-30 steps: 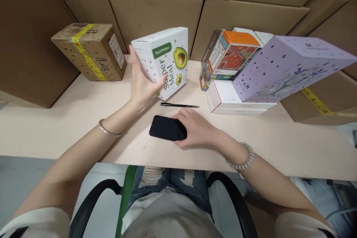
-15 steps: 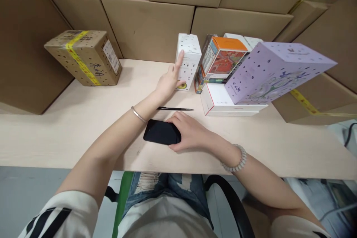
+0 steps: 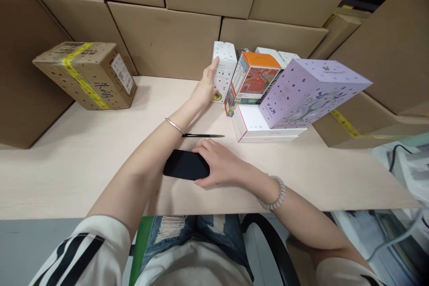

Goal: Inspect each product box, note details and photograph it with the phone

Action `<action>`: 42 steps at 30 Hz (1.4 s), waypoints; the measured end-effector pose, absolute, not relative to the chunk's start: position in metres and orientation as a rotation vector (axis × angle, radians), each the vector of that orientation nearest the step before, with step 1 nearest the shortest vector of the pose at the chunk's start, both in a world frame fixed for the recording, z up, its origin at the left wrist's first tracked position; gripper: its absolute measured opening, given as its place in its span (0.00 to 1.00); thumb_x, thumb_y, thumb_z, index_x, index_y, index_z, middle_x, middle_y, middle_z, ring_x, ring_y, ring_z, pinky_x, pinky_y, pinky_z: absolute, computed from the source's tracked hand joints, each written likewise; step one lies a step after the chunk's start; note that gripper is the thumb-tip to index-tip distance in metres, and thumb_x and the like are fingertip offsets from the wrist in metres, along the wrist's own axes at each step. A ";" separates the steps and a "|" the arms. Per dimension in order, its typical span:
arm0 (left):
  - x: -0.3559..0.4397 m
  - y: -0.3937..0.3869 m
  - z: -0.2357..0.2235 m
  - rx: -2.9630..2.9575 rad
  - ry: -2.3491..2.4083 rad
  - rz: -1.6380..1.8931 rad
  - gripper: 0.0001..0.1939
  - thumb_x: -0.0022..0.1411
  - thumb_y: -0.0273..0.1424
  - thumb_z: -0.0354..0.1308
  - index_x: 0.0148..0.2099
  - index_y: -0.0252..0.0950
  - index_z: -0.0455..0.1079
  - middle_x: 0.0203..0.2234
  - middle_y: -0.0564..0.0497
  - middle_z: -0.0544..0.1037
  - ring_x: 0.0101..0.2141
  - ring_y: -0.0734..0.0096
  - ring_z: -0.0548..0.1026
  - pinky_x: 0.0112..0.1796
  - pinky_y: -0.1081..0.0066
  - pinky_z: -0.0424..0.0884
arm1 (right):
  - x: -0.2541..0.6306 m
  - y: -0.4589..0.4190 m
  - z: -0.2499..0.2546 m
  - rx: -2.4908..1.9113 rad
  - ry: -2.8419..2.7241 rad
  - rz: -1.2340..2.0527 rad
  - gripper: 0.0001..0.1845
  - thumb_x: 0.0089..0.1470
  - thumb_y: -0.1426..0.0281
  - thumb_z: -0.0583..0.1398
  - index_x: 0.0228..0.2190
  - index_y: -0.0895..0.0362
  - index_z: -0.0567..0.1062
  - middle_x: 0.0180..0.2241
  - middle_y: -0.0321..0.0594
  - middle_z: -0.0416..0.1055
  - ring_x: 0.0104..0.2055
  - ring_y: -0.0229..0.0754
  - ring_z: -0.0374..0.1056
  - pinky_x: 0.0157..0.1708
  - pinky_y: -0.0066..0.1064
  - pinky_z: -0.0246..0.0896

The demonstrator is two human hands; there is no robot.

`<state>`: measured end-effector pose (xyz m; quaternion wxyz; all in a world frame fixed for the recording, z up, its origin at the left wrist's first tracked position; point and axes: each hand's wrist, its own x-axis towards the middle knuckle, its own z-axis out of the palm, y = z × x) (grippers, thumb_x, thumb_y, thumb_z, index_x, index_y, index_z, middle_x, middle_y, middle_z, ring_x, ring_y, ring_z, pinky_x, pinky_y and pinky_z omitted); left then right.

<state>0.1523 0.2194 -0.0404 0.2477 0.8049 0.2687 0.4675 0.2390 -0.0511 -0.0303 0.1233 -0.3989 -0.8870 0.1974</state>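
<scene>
My left hand (image 3: pixel 203 87) reaches to the back of the desk and lies against the left side of a tall white patterned box (image 3: pixel 225 69). Its fingers are stretched out, not wrapped round the box, and the thumb is low by the front edge. My right hand (image 3: pixel 217 163) grips the right end of a black smartphone (image 3: pixel 184 164), which lies dark on the desk. Behind the phone is a slim black pen (image 3: pixel 204 136), its left end hidden by my left forearm. Just right of the white box stands an orange-topped box (image 3: pixel 259 78).
A lilac box (image 3: pixel 308 94) rests on flat white boxes (image 3: pixel 270 135) at the right. A taped brown carton (image 3: pixel 87 76) stands at the left. Large cardboard boxes (image 3: pixel 167 40) wall the back and sides of the desk (image 3: pixel 100 156).
The view has shifted, moving most things left in the picture. The white box has moved rightward and slightly back, closer to the orange-topped box, with my left hand against it. My right hand keeps the smartphone.
</scene>
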 end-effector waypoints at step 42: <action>-0.118 0.126 -0.014 1.785 1.751 1.668 0.82 0.45 0.54 0.81 0.82 0.54 0.23 0.83 0.44 0.32 0.81 0.36 0.27 0.79 0.38 0.29 | 0.257 -0.037 -0.035 -1.276 -2.393 0.616 0.31 0.58 0.51 0.71 0.56 0.57 0.80 0.50 0.54 0.78 0.55 0.64 0.76 0.58 0.63 0.73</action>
